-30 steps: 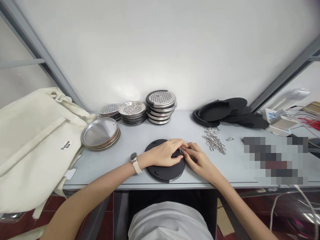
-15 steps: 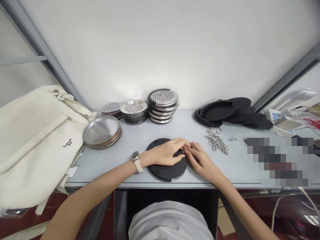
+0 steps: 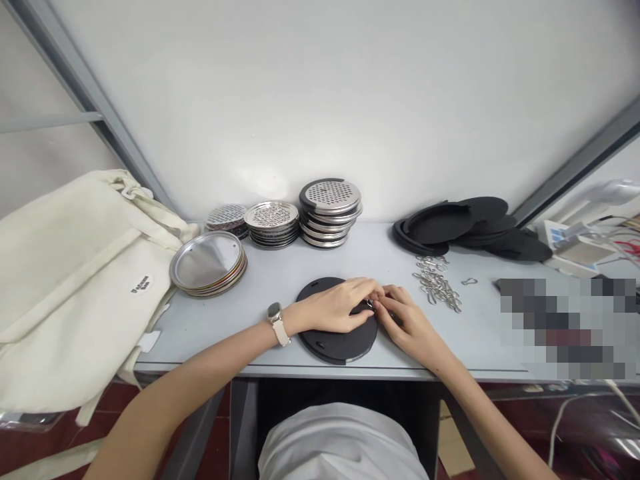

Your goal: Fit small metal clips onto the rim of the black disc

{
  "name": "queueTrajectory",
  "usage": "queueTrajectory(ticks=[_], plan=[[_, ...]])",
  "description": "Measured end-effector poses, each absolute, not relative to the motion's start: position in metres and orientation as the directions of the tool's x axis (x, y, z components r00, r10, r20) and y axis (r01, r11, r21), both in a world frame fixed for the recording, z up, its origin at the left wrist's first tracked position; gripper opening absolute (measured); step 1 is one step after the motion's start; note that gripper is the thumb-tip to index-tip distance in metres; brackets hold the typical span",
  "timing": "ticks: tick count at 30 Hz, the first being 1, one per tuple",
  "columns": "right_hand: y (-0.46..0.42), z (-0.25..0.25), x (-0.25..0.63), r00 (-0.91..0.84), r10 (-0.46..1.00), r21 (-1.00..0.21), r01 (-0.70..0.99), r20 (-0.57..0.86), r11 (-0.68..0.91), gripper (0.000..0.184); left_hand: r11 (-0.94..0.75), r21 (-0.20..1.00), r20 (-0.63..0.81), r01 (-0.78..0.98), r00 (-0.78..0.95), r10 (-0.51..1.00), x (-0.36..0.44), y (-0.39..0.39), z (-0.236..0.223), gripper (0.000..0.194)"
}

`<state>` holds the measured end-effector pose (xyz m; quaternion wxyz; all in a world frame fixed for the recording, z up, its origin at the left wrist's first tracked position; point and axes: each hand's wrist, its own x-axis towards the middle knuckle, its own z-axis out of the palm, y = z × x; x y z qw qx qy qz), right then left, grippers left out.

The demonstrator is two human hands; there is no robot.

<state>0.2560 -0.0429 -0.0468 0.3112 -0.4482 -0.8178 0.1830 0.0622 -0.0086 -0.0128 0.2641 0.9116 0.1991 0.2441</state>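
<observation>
A round black disc (image 3: 345, 343) with small slots lies flat on the table near its front edge. Across its top rests my left hand (image 3: 340, 305), fingers bent over the far right rim and thumb on the surface, gripping the disc there. My right hand (image 3: 403, 323) is at the disc's right rim, fingertips pinched around a small metal snap clip (image 3: 370, 303), of which only a bit shows between the two hands. Whether the clip passes through a slot is hidden by my fingers. A pile of similar metal clips (image 3: 437, 287) lies to the right, with a single clip (image 3: 469, 281) beside it.
Behind stand stacks of perforated metal discs (image 3: 273, 217), with a taller stack (image 3: 331, 197) that has black rims. Plain metal discs (image 3: 207, 263) are at left beside a cream bag (image 3: 75, 267). Black covers (image 3: 440, 223) lie at back right, near white power adapters (image 3: 575, 250).
The view has shifted slightly, so everything appears a little further right. Both hands keep nearly the same pose at the disc's rim, with the clip still between the fingertips.
</observation>
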Motion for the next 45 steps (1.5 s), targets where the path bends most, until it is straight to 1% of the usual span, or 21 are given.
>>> queueTrajectory(ticks=[11,17,22,24,27,30,34,38,40,43,45], plan=[[-0.043,-0.045,0.256,-0.39,0.842,-0.487,0.69,0.371,0.535,0.025,-0.788,0.573,0.35,0.223,0.804,0.481,0.062,-0.008,-0.015,0.032],[-0.044,-0.046,0.256,-0.386,0.841,-0.526,0.657,0.38,0.54,0.025,-0.773,0.602,0.352,0.202,0.802,0.484,0.062,-0.008,-0.017,0.043],[-0.044,-0.046,0.256,-0.329,0.865,-0.604,0.62,0.379,0.5,0.028,-0.751,0.624,0.341,0.213,0.792,0.507,0.063,-0.006,-0.018,0.042],[-0.043,-0.046,0.257,-0.309,0.877,-0.617,0.624,0.369,0.479,0.03,-0.754,0.618,0.343,0.224,0.786,0.514,0.063,-0.006,-0.018,0.041],[-0.043,-0.047,0.257,-0.292,0.891,-0.605,0.656,0.347,0.451,0.03,-0.78,0.571,0.362,0.256,0.774,0.519,0.063,-0.006,-0.017,0.037],[-0.045,-0.048,0.257,-0.287,0.914,-0.61,0.681,0.286,0.404,0.029,-0.782,0.542,0.372,0.308,0.746,0.552,0.062,-0.007,-0.016,0.037],[-0.047,-0.048,0.256,-0.287,0.924,-0.609,0.695,0.253,0.383,0.028,-0.756,0.58,0.355,0.303,0.742,0.569,0.062,-0.007,-0.017,0.042],[-0.046,-0.048,0.256,-0.3,0.919,-0.584,0.709,0.256,0.394,0.026,-0.718,0.634,0.318,0.288,0.749,0.581,0.062,-0.007,-0.021,0.056],[-0.047,-0.048,0.256,-0.325,0.911,-0.569,0.711,0.254,0.413,0.027,-0.704,0.647,0.303,0.292,0.75,0.588,0.062,-0.007,-0.022,0.061],[-0.048,-0.049,0.255,-0.37,0.898,-0.549,0.711,0.238,0.439,0.03,-0.709,0.636,0.293,0.303,0.756,0.586,0.062,-0.007,-0.022,0.06],[-0.048,-0.049,0.255,-0.379,0.897,-0.542,0.716,0.226,0.439,0.032,-0.728,0.609,0.3,0.315,0.758,0.579,0.062,-0.007,-0.02,0.058]])
